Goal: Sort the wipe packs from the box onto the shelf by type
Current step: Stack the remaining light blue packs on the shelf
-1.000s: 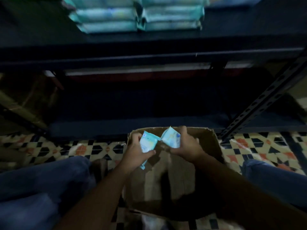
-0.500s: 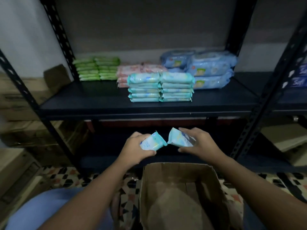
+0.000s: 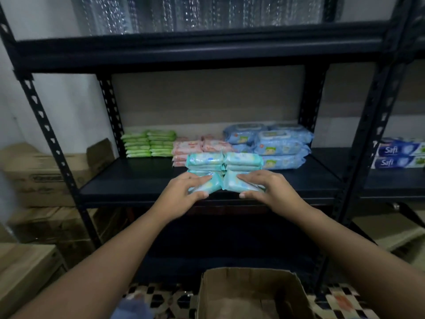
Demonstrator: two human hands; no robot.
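Two teal packs at shelf (image 3: 138,188) front edge, left hand (image 3: 181,194) gripping one (image 3: 208,186), right hand (image 3: 268,188) gripping other (image 3: 234,184)

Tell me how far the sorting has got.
Done: green packs, pink packs, large blue packs and teal packs stacked by type on the black metal shelf. In hand: left hand and right hand each bring a teal pack to those stacks. Left: cardboard box contents unclear.

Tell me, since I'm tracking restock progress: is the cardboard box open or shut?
Open: the cardboard box has its top flaps up, its bare inside showing.
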